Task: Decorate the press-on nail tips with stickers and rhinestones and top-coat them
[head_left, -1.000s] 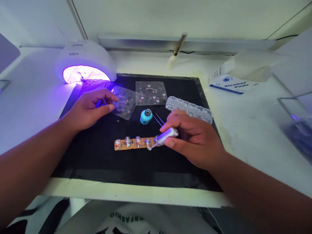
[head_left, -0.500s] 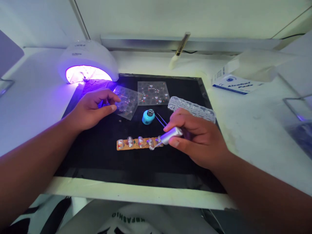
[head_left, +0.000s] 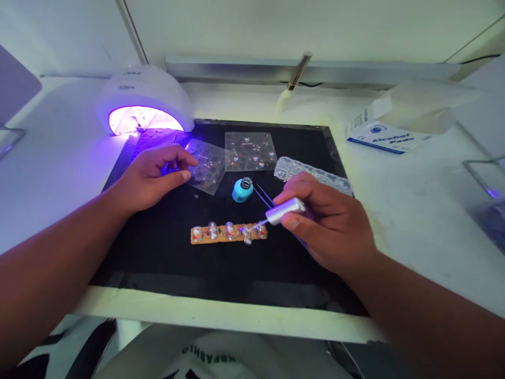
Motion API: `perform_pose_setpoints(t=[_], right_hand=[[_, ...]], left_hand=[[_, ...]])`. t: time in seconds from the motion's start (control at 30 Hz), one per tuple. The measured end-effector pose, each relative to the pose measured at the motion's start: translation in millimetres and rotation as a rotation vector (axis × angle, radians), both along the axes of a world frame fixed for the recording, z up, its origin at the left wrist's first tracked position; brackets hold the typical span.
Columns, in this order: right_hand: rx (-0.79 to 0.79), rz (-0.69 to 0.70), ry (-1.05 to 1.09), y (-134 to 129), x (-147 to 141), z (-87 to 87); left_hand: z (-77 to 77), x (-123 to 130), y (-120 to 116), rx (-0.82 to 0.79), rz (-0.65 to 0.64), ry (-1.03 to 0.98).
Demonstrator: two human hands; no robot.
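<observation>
My right hand [head_left: 327, 223] pinches the silver cap of a nail polish brush [head_left: 284, 211]. The brush tip touches or hovers just over a clear decorated false nail [head_left: 247, 235], fourth along an orange-brown display strip [head_left: 205, 239] that carries several such nails. Dark tweezers [head_left: 263, 195] show beside my right fingers, partly hidden; whether the hand holds them I cannot tell. An uncapped turquoise polish bottle [head_left: 242, 190] stands behind the strip. My left hand [head_left: 152, 173] rests at the edge of a clear sticker sheet [head_left: 207, 168], thumb and forefinger apart, with nothing visible between them.
A lit nail lamp [head_left: 145, 97] glows purple at the back left. Behind the bottle lies a second sticker sheet [head_left: 250, 152], with a clear compartment case [head_left: 313, 173] to its right. A gold-capped tube [head_left: 294, 81] and an alcohol pads box [head_left: 394, 126] stand farther back on the table.
My right hand has moved slightly right and the brush tip has shifted up along the fourth nail from its lower end. My left hand stays about where it was.
</observation>
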State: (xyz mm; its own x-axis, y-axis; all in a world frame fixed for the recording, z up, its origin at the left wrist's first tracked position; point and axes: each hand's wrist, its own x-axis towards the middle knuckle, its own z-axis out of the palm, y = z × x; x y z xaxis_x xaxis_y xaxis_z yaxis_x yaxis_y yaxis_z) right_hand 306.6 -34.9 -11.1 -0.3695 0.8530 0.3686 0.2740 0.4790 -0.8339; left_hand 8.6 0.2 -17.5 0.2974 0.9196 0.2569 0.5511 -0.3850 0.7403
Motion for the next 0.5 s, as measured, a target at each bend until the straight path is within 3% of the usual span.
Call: perform_pose_setpoints(t=[0.13, 0.33, 0.5], right_hand=[[0.030, 0.038, -0.073, 1.9, -2.9, 1.6], [0.016, -0.055, -0.047, 3.1, -2.3, 2.4], [0.060, 0.051, -0.011, 1.6, 0.5, 1.4]], left_hand=[[-0.9, -0.3, 0.3, 0.003, -0.002, 0.008], [1.3, -0.3, -0.1, 0.009, -0.016, 0.007], [1.4, 0.5, 0.1, 0.001, -0.013, -0.001]])
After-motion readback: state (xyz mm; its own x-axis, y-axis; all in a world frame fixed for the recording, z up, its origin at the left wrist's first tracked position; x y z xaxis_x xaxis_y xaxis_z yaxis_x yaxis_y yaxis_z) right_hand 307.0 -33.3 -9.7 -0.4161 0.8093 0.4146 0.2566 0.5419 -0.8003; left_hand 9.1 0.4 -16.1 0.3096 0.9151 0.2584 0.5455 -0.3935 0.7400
